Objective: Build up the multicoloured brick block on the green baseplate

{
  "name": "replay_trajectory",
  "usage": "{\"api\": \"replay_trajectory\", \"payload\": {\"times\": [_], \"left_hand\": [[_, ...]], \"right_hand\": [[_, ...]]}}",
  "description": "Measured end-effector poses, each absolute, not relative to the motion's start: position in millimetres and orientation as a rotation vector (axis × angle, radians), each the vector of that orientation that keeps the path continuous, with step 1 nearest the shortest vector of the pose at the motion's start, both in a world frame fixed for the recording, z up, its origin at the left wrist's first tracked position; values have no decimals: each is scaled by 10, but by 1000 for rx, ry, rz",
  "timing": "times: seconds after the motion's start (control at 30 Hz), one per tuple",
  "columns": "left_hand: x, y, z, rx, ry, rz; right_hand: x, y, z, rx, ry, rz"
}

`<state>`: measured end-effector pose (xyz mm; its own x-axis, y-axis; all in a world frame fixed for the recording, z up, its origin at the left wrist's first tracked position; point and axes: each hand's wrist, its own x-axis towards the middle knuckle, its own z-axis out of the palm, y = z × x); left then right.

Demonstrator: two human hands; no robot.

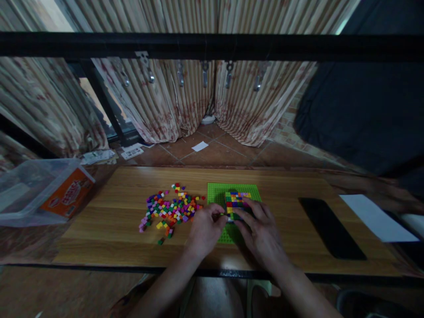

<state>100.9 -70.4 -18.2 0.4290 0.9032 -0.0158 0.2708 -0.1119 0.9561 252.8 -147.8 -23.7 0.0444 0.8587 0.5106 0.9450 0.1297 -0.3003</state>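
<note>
A green studded baseplate [217, 191] lies on the table, carrying a low block of multicoloured building bricks [233, 198]. My left hand [207, 227] is at the block's near left corner, thumb and forefinger pinched together. A small whitish brick [229, 219] shows at those fingertips, partly hidden. Reaching over the block from the right, my right hand [261, 225] has its fingers apart, the fingertips on or just above the bricks; exact contact is hard to see. To the left of the baseplate spreads a pile of loose coloured bricks [172, 207].
The wooden table [109, 221] has a dark edge towards me. A black flat panel [331, 227] lies at its right, with a white sheet [377, 217] beyond. A clear plastic box [36, 176] with an orange label stands at the left. A dark bar [212, 46] crosses above.
</note>
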Motion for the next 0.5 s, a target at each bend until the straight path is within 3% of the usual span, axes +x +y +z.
{"api": "replay_trajectory", "payload": {"times": [0.5], "left_hand": [[1106,-740,-208,1717,1114,748]], "right_hand": [[2403,-1318,-277,-1879,-1371,89]]}}
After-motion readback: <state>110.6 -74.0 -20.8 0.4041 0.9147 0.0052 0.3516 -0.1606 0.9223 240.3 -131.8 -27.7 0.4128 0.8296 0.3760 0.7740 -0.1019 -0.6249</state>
